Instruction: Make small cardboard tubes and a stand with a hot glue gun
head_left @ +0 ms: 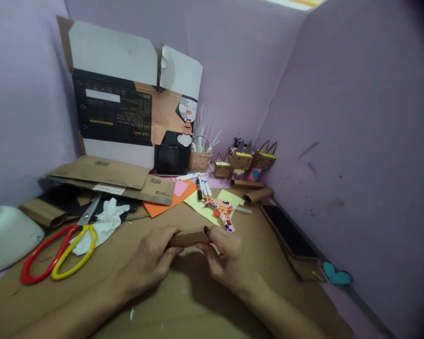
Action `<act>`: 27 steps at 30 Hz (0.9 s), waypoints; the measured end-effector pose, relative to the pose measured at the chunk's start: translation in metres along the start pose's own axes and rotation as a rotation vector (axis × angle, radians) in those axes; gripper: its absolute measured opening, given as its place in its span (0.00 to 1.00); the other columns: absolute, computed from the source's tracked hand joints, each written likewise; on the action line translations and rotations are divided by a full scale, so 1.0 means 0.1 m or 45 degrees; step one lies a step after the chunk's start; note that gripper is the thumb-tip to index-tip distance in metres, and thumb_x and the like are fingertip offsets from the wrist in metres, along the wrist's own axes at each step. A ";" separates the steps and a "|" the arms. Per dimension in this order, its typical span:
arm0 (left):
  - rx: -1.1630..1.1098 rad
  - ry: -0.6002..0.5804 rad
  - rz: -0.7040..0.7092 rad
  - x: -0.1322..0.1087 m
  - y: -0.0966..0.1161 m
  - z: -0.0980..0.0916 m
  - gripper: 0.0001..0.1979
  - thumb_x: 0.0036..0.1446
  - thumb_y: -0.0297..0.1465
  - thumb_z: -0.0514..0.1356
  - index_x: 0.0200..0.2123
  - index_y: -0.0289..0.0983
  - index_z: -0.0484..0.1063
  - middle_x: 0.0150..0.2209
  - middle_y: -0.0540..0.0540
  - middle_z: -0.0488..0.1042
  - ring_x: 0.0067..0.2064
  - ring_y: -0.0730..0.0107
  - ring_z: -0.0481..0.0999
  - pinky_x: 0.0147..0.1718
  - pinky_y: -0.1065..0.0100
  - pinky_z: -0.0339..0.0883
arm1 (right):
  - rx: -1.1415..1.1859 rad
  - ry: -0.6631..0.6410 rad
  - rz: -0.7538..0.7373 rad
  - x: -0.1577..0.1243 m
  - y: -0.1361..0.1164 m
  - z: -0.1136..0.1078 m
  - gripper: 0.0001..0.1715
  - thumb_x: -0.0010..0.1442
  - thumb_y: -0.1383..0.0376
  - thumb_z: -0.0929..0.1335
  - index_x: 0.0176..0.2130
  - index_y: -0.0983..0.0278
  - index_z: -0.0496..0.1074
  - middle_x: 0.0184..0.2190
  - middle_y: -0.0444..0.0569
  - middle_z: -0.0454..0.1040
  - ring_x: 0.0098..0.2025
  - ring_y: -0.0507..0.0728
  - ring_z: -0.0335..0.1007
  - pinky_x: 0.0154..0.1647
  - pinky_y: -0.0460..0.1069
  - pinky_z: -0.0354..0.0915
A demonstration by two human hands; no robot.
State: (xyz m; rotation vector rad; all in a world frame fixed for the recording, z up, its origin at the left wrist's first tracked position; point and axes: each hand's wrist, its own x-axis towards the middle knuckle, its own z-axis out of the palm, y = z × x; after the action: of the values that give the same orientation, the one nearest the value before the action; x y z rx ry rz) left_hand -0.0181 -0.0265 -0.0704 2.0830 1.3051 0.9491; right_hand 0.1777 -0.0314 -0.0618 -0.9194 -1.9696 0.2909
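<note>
Between my hands is a short brown cardboard tube [189, 238], held level just above the cardboard work surface [169, 301]. My left hand [159, 252] grips its left end, thumb below and fingers behind. At the right end, my right hand [222, 249] pinches the tube near its dark opening. Just beyond my hands lies a colourful patterned piece [221, 209] on yellow paper [201, 207]. Scissors [86, 219] with one red and one yellow handle lie to the left, beside a crumpled white tissue [109, 216].
A white bowl [7, 240] sits upside down at far left. Flattened cardboard [102, 172] and an opened printed box [115, 110] stand behind. Markers [204, 186], cardboard animal figures [242, 161] and loose tubes [257, 195] are at the back. A phone [289, 230] rests along the right wall.
</note>
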 end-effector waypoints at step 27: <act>1.179 0.558 -1.032 0.11 -0.47 -1.66 0.19 0.52 0.35 0.51 0.42 0.27 0.68 0.37 0.24 0.72 0.39 0.35 0.72 0.32 0.50 0.64 | 0.421 0.179 0.963 0.07 0.14 0.00 0.23 0.40 0.53 0.70 0.34 0.66 0.76 0.30 0.53 0.78 0.32 0.63 0.72 0.31 0.52 0.68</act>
State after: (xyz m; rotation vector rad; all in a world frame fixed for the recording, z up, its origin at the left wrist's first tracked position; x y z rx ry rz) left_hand -0.1698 0.0113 0.0037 1.5546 2.9178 0.4427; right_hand 0.1826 -0.0171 -0.0649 -1.3823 -1.3199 0.9199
